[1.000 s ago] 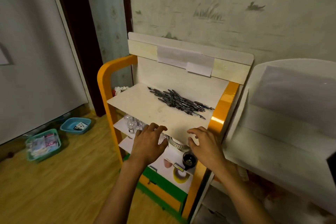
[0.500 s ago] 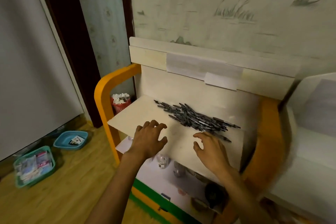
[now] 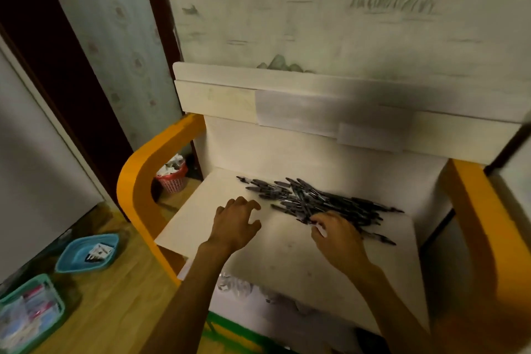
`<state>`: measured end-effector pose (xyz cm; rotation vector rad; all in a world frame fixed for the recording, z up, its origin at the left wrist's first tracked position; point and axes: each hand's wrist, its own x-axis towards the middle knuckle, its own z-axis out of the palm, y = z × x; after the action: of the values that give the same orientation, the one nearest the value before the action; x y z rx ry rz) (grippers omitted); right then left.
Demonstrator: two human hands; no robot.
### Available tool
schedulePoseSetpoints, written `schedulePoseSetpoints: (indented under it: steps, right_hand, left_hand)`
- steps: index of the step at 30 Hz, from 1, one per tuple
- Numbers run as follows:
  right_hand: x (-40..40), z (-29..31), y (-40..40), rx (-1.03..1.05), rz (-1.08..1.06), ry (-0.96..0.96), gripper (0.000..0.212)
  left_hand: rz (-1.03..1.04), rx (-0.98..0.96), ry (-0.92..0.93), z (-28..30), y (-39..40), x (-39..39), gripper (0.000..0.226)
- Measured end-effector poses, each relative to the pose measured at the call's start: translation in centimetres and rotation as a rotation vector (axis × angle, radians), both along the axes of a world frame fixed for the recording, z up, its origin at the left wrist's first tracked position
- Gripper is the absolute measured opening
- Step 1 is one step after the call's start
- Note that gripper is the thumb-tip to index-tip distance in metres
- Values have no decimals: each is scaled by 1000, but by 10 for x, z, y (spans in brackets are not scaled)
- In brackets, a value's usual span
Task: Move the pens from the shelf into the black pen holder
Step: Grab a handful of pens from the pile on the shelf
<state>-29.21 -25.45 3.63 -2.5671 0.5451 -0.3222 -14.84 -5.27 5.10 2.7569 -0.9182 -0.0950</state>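
A heap of several dark pens (image 3: 316, 201) lies on the pale top board of the shelf (image 3: 287, 250), toward its back right. My right hand (image 3: 337, 234) reaches the near edge of the heap, its fingertips touching the closest pens; whether it grips one is unclear. My left hand (image 3: 234, 224) hovers over the bare board just left of the heap, fingers loosely spread and holding nothing. The black pen holder is not visible in this view.
Orange side rails (image 3: 135, 184) frame the shelf left and right (image 3: 474, 210). A red waste basket (image 3: 172, 178) stands behind the left rail. On the wooden floor at left lie a blue tray (image 3: 86, 253) and a green basket (image 3: 28, 313). Lower shelves hold glassware (image 3: 232, 284).
The view has closed in on the top shelf. Both hands have moved forward from the front edge toward the pens, and my right hand now touches the heap.
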Motion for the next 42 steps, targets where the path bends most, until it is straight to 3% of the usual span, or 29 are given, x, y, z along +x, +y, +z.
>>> schedulePoseSetpoints:
  steps: [7,19,26,31,37,42]
  right_hand:
    - [28,-14,-10,40,-136,54,27]
    - [52,-26,-18,6,-246,27,19]
    - [61,-31,-19,7,-254,38,18]
    - [67,-30,-24,-13,-227,38,19]
    - [69,-28,-26,-8,-219,33,17]
    - [66,-24,-31,-12,-198,13,17]
  left_hand:
    - [-87,-19,28,-49,-33,49,31]
    - [-183,-104,75,-98,-81,83,37]
    - [-260,-114,-15,-105,-72,106,13]
    - [-197,-86,-52,-103,-47,131,19]
    - [-303,-33,28,-92,-57,129,68]
    - [-309,15,36,-93,-78,121,63]
